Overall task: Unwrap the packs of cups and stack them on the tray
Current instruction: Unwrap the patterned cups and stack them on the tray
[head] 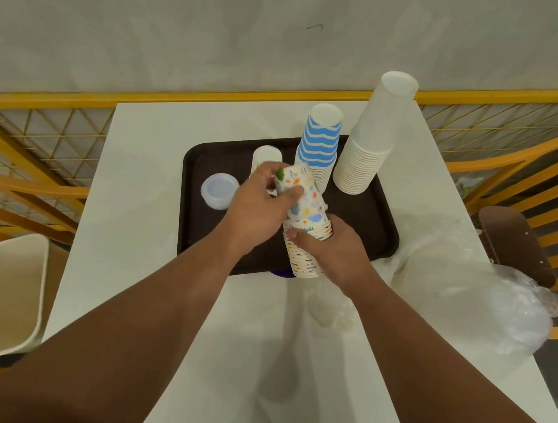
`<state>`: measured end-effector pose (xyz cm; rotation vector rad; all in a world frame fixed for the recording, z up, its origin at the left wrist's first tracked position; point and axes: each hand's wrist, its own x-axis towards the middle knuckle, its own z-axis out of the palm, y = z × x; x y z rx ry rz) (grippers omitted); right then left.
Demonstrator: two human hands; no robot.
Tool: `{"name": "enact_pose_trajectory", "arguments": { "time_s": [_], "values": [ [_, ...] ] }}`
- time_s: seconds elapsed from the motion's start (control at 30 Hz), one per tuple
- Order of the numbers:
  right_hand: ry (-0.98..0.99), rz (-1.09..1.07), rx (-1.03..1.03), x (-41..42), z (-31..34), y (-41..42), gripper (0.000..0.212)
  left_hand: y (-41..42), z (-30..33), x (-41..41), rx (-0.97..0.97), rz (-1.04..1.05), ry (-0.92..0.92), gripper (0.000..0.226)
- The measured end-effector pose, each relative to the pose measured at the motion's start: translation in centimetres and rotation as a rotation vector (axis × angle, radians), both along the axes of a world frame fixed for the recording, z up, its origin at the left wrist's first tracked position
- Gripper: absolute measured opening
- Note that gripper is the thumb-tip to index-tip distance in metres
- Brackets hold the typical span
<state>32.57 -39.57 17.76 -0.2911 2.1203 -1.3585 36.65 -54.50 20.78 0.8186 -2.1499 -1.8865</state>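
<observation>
A dark brown tray point(366, 220) lies on the white table. On it stand a tall white cup stack point(371, 141), a blue-striped cup stack point(321, 143), a short white stack point(265, 156) partly hidden behind my left hand, and a small clear lid stack point(219, 191). Over the tray's near edge I hold a stack of colourful patterned cups point(306, 235), tilted. My left hand point(261, 206) grips its upper end. My right hand point(342, 252) grips its lower part. Thin clear wrap seems to cling around the top.
Crumpled clear plastic wrap point(488, 302) lies on the table's right side. A wrapped clear pack point(326, 306) lies near the tray's front edge. A cream bin point(7, 296) stands left of the table. Yellow railing point(37, 137) runs behind; a brown chair point(515, 243) stands at the right.
</observation>
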Motion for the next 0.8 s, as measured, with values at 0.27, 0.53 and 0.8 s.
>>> {"name": "enact_pose_trajectory", "arguments": {
  "time_s": [0.27, 0.53, 0.8],
  "values": [
    [-0.045, -0.053, 0.063, -0.2, -0.6, -0.1, 0.056, -5.6, 2.0, -3.2, -0.587, 0.103, 0.195, 0.041],
    [-0.057, -0.055, 0.072, -0.3, -0.9, -0.2, 0.047, -5.5, -2.1, -3.9, -0.658, -0.003, -0.013, 0.042],
    [-0.183, -0.068, -0.078, -0.2, -0.4, -0.1, 0.05, -4.7, -1.0, -2.2, -0.67, 0.04, -0.053, 0.032]
  ]
}}
